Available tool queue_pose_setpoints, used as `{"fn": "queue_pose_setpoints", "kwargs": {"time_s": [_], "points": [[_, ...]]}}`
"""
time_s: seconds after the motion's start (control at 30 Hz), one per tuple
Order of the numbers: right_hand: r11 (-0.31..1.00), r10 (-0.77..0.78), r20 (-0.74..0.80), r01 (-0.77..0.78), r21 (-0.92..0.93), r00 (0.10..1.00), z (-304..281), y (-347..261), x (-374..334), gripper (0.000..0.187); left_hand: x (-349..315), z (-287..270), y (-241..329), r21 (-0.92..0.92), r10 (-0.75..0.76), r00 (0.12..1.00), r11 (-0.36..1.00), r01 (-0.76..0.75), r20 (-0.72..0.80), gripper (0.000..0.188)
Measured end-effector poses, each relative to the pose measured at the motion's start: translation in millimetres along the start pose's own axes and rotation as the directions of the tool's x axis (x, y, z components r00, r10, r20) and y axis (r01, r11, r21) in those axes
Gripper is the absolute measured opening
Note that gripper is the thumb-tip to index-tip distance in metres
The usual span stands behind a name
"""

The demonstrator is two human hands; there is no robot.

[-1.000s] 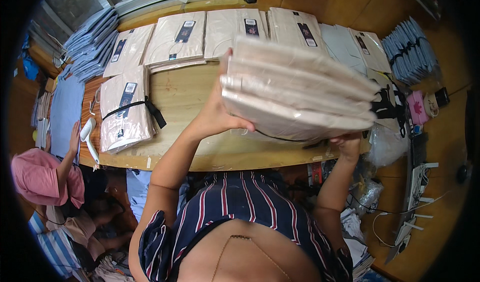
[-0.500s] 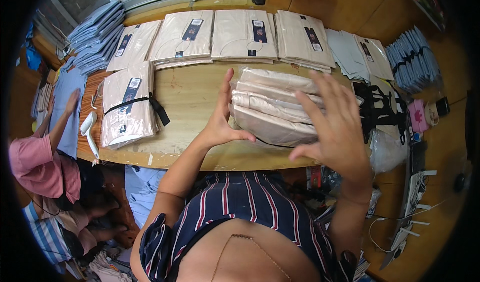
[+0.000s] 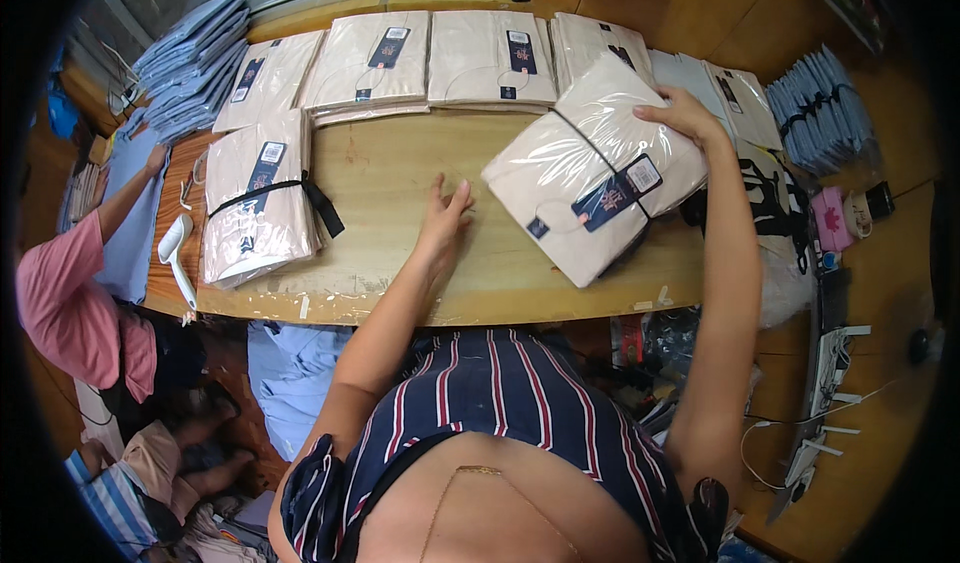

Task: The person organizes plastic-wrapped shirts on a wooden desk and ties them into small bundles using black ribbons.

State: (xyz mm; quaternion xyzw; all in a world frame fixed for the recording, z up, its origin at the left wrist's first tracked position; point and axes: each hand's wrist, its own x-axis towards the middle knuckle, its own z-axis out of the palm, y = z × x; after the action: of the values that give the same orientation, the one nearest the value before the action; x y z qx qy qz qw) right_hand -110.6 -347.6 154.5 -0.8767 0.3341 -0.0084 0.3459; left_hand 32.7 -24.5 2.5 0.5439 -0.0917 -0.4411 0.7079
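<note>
Plainly, right fingers [image 3: 655, 114] grip one edge of the bundle [image 3: 570, 168]; left fingers [image 3: 437, 191] spread over roomy tabletop [image 3: 375, 178].

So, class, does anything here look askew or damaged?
The strapped bundle of bagged beige garments in the right hand slants, unlike the squarer back-row packs; the tabletop's front edge looks scuffed, with pale flecks.

On the yellow wooden table [image 3: 380, 203] before you, a black-strapped, plastic-wrapped beige bundle [image 3: 260, 218] lies left, just right of a white plastic handled tool [image 3: 176, 246]. Another black-strapped beige bundle [image 3: 575, 178], right, is in your right hand [image 3: 690, 121]. Plastic-wrapped beige packages [image 3: 370, 63] line the far side between blue folded-garment stacks [image 3: 192, 68].
</note>
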Motion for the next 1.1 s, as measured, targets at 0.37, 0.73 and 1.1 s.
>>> {"fn": "queue_pose_setpoints", "kwargs": {"time_s": [0.37,0.73,1.1], "points": [[0.672,0.274,-0.06,-0.146,0.726,0.96,125.1,93.8,-93.9,0.05,19.1,44.6,33.9,0.07,-0.184,0.958,0.982,0.173,0.219,0.065],[0.519,0.259,-0.055,-0.091,0.85,0.964,160.0,75.7,-115.5,0.042,-11.4,14.7,20.4,0.099,-0.129,0.983,0.988,0.116,0.134,0.067],[0.476,0.165,-0.066,-0.02,0.879,0.984,189.6,38.7,-125.6,0.043,-36.8,-21.9,45.5,0.474,-0.038,0.998,0.879,0.053,-0.039,0.075]]}}
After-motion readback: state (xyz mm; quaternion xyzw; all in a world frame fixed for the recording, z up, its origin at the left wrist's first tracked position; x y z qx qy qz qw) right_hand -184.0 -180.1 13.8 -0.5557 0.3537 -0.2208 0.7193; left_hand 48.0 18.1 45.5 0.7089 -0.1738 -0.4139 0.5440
